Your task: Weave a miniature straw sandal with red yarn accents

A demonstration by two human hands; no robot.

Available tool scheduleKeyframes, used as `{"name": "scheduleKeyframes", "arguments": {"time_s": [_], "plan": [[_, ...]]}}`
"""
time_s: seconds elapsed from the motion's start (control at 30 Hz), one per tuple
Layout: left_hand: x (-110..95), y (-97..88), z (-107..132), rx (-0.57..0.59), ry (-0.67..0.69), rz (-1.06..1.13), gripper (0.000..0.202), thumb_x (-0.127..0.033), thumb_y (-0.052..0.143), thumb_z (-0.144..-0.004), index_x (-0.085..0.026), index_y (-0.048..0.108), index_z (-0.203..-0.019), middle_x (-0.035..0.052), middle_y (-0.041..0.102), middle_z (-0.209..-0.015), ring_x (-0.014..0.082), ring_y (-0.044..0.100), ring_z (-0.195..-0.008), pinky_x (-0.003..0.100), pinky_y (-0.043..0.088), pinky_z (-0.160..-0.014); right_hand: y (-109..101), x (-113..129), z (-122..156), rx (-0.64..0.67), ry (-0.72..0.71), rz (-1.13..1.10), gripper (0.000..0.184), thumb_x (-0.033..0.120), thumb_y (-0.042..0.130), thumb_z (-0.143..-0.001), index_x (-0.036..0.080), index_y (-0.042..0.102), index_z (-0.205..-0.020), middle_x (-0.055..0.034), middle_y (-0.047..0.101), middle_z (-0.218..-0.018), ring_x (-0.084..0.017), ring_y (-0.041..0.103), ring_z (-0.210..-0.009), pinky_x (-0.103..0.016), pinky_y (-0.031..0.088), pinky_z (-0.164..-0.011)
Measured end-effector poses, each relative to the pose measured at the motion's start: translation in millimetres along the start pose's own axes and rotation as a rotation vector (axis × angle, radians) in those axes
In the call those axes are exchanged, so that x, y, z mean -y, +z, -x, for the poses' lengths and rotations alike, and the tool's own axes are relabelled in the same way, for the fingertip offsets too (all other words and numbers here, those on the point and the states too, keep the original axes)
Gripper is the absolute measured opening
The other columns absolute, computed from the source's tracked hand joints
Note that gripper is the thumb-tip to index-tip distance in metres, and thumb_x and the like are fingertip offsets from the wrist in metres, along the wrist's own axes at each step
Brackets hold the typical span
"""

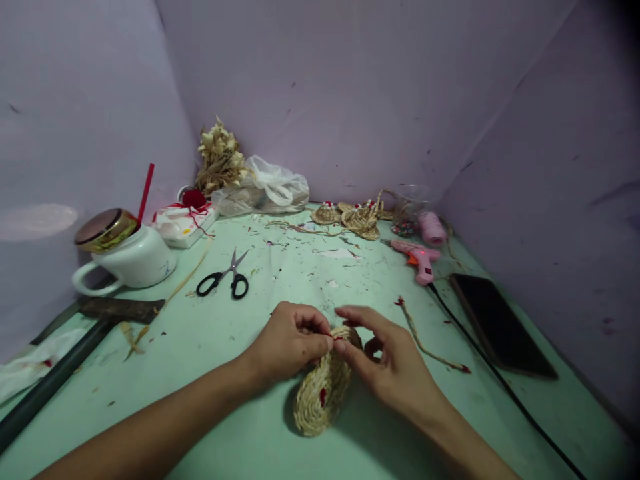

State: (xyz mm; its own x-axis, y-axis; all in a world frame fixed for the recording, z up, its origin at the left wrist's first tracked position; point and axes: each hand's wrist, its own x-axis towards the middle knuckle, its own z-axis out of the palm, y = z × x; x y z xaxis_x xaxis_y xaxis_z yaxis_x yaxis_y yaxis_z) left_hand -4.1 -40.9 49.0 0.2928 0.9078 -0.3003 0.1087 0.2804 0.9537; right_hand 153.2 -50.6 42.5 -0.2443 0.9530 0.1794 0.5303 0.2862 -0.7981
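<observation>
A small oval piece of coiled straw rope, with a red spot on its side, stands tilted on the green table between my hands. My left hand is closed, pinching the top rim of the straw piece where a bit of red shows. My right hand pinches the same rim from the right, thumb and forefinger together, with the other fingers curled behind the piece.
Black-handled scissors lie behind my hands. A hammer and a white mug are at the left, a pink glue gun with its black cord and a dark phone at the right. Woven straw pieces and a plastic bag sit at the back.
</observation>
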Motion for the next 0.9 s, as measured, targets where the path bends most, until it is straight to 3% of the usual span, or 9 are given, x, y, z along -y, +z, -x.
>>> {"name": "scheduleKeyframes", "arguments": {"time_s": [0.1,0.3,0.43,0.5,0.6,0.67,0.7,0.77,0.9], "plan": [[-0.4,-0.7,0.1,0.032,-0.009,0.010,0.011,-0.020,0.060,-0.058,-0.013,0.054,-0.062,-0.0054,0.045,-0.042,0.0054,0.040,-0.039,0.018,0.032,-0.038,0.2,0.7,-2.6,0.128,0.132,-0.107,0.020,0.026,0.055,-0.071,0.017,0.063,-0.086,-0.0028,0.062,-0.067,-0.014,0.053,-0.058,-0.024,0.040,-0.050],[0.5,-3.5,-1.4,0.066,-0.024,0.002,0.012,-0.020,0.059,-0.057,-0.013,0.054,-0.065,-0.0050,0.047,-0.043,0.0070,0.043,-0.040,0.019,0.037,-0.039,3.4,-1.1,-6.3,0.190,0.330,-0.528,0.025,0.032,0.062,-0.064,0.012,0.060,-0.078,-0.0028,0.059,-0.065,-0.014,0.053,-0.059,-0.026,0.041,-0.056],[-8.0,-15.6,-3.8,0.174,-0.057,-0.130,0.014,-0.023,0.057,-0.061,-0.013,0.058,-0.070,-0.0024,0.051,-0.048,0.0088,0.046,-0.042,0.021,0.038,-0.041,2.7,-1.5,-6.3,0.177,0.348,-0.556,0.020,0.032,0.062,-0.064,0.013,0.058,-0.069,-0.0008,0.056,-0.058,-0.013,0.050,-0.054,-0.024,0.038,-0.051],[-17.2,-35.9,-6.1,0.072,-0.044,-0.358,0.013,-0.023,0.055,-0.062,-0.014,0.061,-0.068,-0.0009,0.053,-0.047,0.0091,0.045,-0.041,0.021,0.036,-0.041,2.4,-2.5,-5.9,0.174,0.354,-0.545,0.019,0.032,0.060,-0.065,0.013,0.058,-0.068,-0.0009,0.056,-0.058,-0.013,0.050,-0.053,-0.024,0.038,-0.050],[-31.5,-84.0,-7.6,-0.439,0.153,-0.801,0.012,-0.021,0.051,-0.062,-0.017,0.062,-0.065,0.0026,0.059,-0.056,0.0131,0.050,-0.050,0.024,0.037,-0.049,3.5,-5.2,-5.7,0.157,0.361,-0.526,0.018,0.032,0.059,-0.065,0.014,0.057,-0.065,-0.0003,0.055,-0.055,-0.013,0.049,-0.051,-0.023,0.036,-0.047],[-37.1,-117.8,-6.9,-0.680,0.100,-1.098,0.012,-0.019,0.050,-0.059,-0.018,0.062,-0.062,0.0056,0.062,-0.064,0.0187,0.054,-0.061,0.026,0.035,-0.051,4.9,-7.0,-5.7,0.131,0.366,-0.513,0.017,0.032,0.058,-0.065,0.015,0.056,-0.065,0.0004,0.054,-0.054,-0.012,0.048,-0.050,-0.022,0.035,-0.046],[-37.8,-131.8,-6.7,-0.706,-0.001,-1.184,0.014,-0.019,0.049,-0.058,-0.019,0.062,-0.063,0.0060,0.062,-0.065,0.0206,0.055,-0.062,0.026,0.034,-0.050,5.6,-7.8,-5.8,0.125,0.369,-0.516,0.016,0.031,0.058,-0.065,0.015,0.056,-0.065,0.0007,0.054,-0.054,-0.012,0.048,-0.050,-0.022,0.034,-0.046],[-34.7,-150.7,-8.1,-0.611,-0.146,-1.276,0.018,-0.018,0.049,-0.055,-0.019,0.062,-0.067,0.0060,0.064,-0.069,0.0217,0.056,-0.065,0.026,0.034,-0.051,6.4,-9.0,-6.2,0.141,0.379,-0.523,0.015,0.030,0.057,-0.065,0.016,0.056,-0.065,0.0009,0.054,-0.054,-0.012,0.048,-0.050,-0.022,0.034,-0.046],[-18.6,-154.5,-18.6,-0.513,-0.184,-1.413,0.038,-0.017,0.048,-0.054,-0.020,0.059,-0.091,0.0102,0.064,-0.089,0.0259,0.057,-0.076,0.028,0.036,-0.055,6.1,-10.7,-7.2,0.195,0.412,-0.550,0.014,0.029,0.057,-0.067,0.016,0.056,-0.066,0.0002,0.056,-0.056,-0.012,0.049,-0.051,-0.022,0.036,-0.047]]}}
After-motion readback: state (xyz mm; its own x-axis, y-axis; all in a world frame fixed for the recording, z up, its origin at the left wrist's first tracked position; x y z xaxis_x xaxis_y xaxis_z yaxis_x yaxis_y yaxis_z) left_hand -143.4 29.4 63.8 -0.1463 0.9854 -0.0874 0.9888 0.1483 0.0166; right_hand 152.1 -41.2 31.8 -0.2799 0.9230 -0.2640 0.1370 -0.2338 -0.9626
